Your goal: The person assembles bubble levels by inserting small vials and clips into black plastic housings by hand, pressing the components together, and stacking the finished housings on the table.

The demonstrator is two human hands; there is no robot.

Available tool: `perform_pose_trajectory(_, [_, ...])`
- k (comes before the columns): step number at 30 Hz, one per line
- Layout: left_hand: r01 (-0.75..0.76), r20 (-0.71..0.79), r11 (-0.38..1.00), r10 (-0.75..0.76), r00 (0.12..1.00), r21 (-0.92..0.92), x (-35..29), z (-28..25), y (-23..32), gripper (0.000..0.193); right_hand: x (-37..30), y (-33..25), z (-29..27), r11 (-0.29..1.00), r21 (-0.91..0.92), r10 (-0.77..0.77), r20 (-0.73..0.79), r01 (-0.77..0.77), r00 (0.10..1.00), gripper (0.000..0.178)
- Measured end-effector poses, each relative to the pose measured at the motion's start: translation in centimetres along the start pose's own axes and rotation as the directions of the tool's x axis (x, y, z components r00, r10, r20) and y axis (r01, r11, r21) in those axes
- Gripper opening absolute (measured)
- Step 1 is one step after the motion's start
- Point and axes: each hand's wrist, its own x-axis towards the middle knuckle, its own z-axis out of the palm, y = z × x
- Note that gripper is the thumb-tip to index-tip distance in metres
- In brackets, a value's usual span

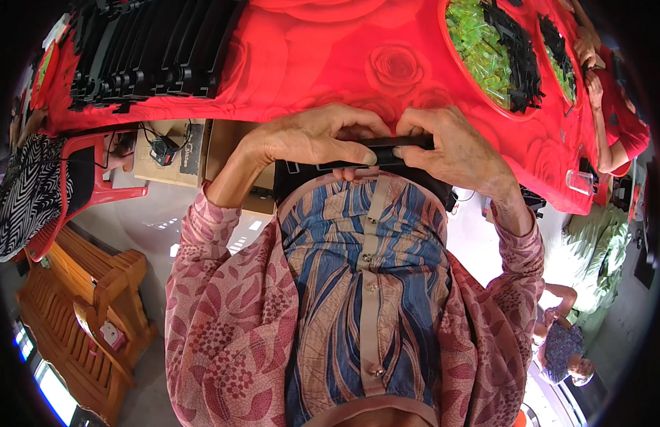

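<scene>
Both my hands close on one long black plastic part (350, 155) at the near edge of the red table, just in front of my body. My left hand (319, 139) grips its left side, thumb laid along the top and fingertips showing beneath. From the other side my right hand (444, 142) pinches it, thumb pointing inward toward the left thumb. The fingers cover much of the part, so its full shape is hidden. Several similar long black parts (152, 50) lie in a row on the table at the far left.
A rose-patterned red cloth (308, 64) covers the table. At the far right stands a tray of green-yellow and black pieces (479, 57), with another person's hands (589, 64) beyond. A red plastic chair (95, 171), cardboard box (166, 160) and wooden bench (81, 313) stand left.
</scene>
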Motion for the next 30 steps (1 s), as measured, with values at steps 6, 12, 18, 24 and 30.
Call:
perform_pose_trajectory(6, [0.007,-0.245,0.781,0.187,0.951,0.625,-0.9,1.9,0.4,0.024,0.0,-0.4,1.2,0.999,-0.018,0.033,-0.031,-0.033,0.999,0.023])
perform_pose_trajectory(12, [0.038,-0.24,0.828,0.117,0.964,0.559,-1.2,1.7,-1.2,0.023,0.2,0.2,2.6,0.997,0.077,0.017,0.047,-0.02,0.999,0.024])
perform_pose_trajectory(18, [0.062,-0.255,0.824,0.102,0.961,0.563,-1.0,2.2,-2.7,0.02,0.0,1.1,3.7,0.993,0.108,-0.049,0.031,0.045,0.998,0.023])
perform_pose_trajectory(24, [0.081,-0.234,0.808,0.071,0.97,0.583,-0.5,2.5,-3.8,0.02,0.1,2.5,4.8,0.996,0.079,-0.057,0.061,0.052,0.997,0.018])
perform_pose_trajectory(30, [0.042,-0.222,0.821,0.104,0.969,0.57,-0.1,2.2,-5.0,0.02,0.4,2.6,4.9,0.99,0.131,-0.06,0.021,0.056,0.998,0.022])
